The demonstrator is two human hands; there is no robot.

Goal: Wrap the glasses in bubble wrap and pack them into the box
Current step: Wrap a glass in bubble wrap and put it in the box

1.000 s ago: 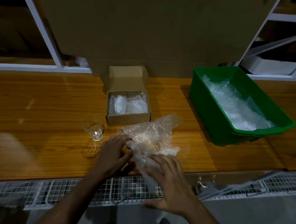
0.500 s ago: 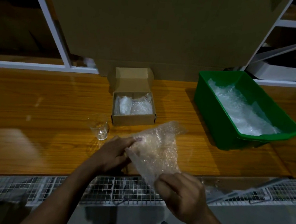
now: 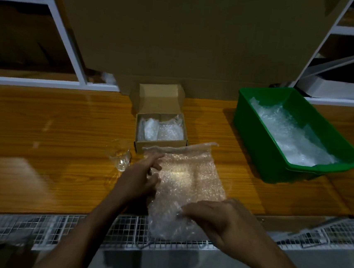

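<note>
The sheet of bubble wrap (image 3: 188,184) lies spread at the near edge of the tabletop (image 3: 41,142), at about 6 o'clock from the small cardboard box (image 3: 160,142), and its near end hangs over the wire rack (image 3: 54,228) below the edge. I think it is laid flat so that a glass can be put on it and rolled. The left hand (image 3: 139,180) holds the sheet at its left border with curled fingers, and the grip looks like a pinch on the edge. The right hand (image 3: 217,217) lies on the near right part of the sheet; its fingers seem bent on the plastic, but I cannot tell for sure if they pinch it or only press it. The long axis of the sheet runs from about 6 o'clock to 12 o'clock, a little tilted toward 1 o'clock, and the far edge is curled up. 1 bare glass (image 3: 120,156) stands upright, mouth up, at 9 o'clock from the sheet, just beside the left hand, ready to be taken. The box is open, its lid standing up behind, and 2 wrapped bundles (image 3: 160,129) lie already inside. A green bin (image 3: 257,146) with more wrap stands at 2 o'clock.
</note>
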